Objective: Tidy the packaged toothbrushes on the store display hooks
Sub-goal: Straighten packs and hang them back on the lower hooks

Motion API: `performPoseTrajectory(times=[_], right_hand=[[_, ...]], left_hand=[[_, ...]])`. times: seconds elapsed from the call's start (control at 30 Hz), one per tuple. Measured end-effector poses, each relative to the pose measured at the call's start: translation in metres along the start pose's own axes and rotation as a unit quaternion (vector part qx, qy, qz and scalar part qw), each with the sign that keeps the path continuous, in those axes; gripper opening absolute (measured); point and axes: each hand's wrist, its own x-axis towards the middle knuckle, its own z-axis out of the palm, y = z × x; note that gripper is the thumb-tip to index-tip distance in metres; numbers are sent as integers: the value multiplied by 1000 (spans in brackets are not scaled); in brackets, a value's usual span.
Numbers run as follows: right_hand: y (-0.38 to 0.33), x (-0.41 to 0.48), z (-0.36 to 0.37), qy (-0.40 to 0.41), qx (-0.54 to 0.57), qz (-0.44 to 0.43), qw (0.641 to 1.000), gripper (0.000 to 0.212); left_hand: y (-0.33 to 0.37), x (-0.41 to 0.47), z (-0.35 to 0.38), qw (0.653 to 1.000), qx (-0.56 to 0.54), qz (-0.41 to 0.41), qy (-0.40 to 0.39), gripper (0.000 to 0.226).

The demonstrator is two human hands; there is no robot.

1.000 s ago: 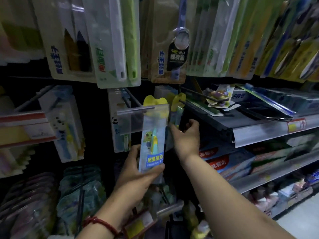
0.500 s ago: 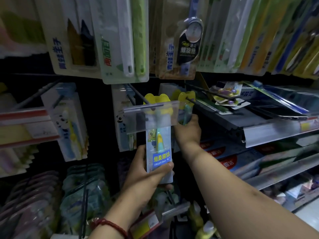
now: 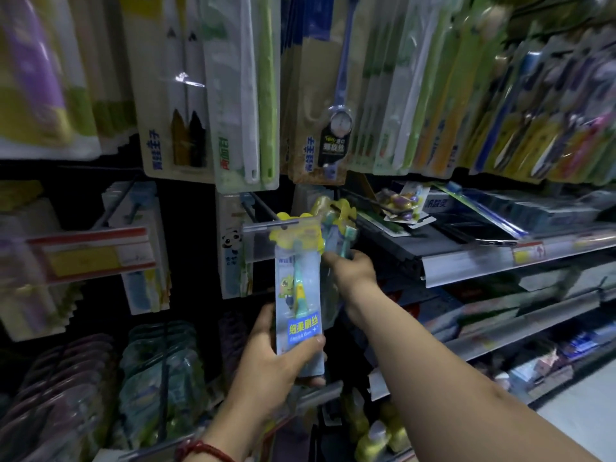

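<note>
A children's toothbrush pack [image 3: 297, 288] with a yellow top and a blue label hangs upright at the centre. My left hand [image 3: 278, 358] grips its bottom end, thumb across the label. Just to its right is a second similar pack [image 3: 338, 233], tilted, on a dark display hook [image 3: 353, 198]. My right hand [image 3: 350, 270] holds that pack's lower part, with its fingers mostly hidden behind it. A clear price tag holder [image 3: 263, 228] sits on the hook end in front of the first pack's top.
Long adult toothbrush packs [image 3: 245, 95] hang in a dense row overhead. More children's packs [image 3: 231, 248] hang left. A shelf [image 3: 500, 261] to the right carries a phone [image 3: 480, 233] and loose packs. Bagged goods [image 3: 160, 378] hang below left.
The view has tilted up and shifted. My right hand rose a little with the tilted pack. My left hand still grips the first pack's bottom, at about the same place.
</note>
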Motion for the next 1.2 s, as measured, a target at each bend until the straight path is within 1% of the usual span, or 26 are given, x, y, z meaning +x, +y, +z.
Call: performPoseTrajectory(times=[0.07, 0.17, 0.27, 0.33, 0.43, 0.47, 0.5, 0.53, 0.63, 0.73, 0.83, 0.87, 0.97, 1.03, 1.1, 1.2], right_hand=[[1, 1, 1, -2, -4, 1, 1000, 31], [7, 5, 8, 12, 7, -23, 1000, 34], [13, 9, 23, 24, 13, -49, 998, 43], [10, 9, 31, 52, -9, -61, 997, 61], [4, 10, 41, 99, -45, -73, 991, 104], [3, 12, 43, 121, -46, -83, 988, 113], [2, 14, 44, 143, -46, -92, 984, 117], [2, 17, 45, 160, -47, -99, 981, 116], [2, 22, 49, 184, -55, -109, 975, 99], [3, 24, 53, 193, -54, -124, 972, 96], [5, 29, 55, 195, -53, -135, 970, 74], [7, 32, 55, 195, -48, -135, 970, 69], [7, 31, 54, 190, -32, -147, 970, 68], [8, 28, 52, 183, -36, -153, 971, 64], [9, 26, 47, 175, -43, -142, 973, 59], [9, 17, 34, 172, -49, -127, 976, 59]], left_hand=[[2, -4, -1, 1000, -11, -8, 9, 44], [7, -7, -4, 999, -26, -18, 9, 49], [3, -3, -11, 1000, -11, -19, 20, 64], [-1, 3, -15, 999, 4, -24, 38, 67], [0, 9, -18, 998, 30, -7, 48, 65], [-2, 12, -19, 999, 23, -3, 49, 63], [-5, 15, -21, 999, 14, -1, 47, 60], [-9, 18, -23, 999, 7, -1, 42, 59], [-9, 21, -24, 999, 3, 2, 37, 55], [-11, 21, -23, 999, 4, -6, 37, 56], [-12, 21, -19, 999, -4, -12, 36, 56], [-12, 21, -18, 999, -5, -10, 35, 54], [-12, 20, -19, 1000, -6, -3, 17, 49], [-9, 19, -21, 1000, -7, 0, 14, 48], [-5, 17, -23, 1000, -11, 0, 13, 46], [-2, 15, -24, 1000, -15, 0, 7, 43]])
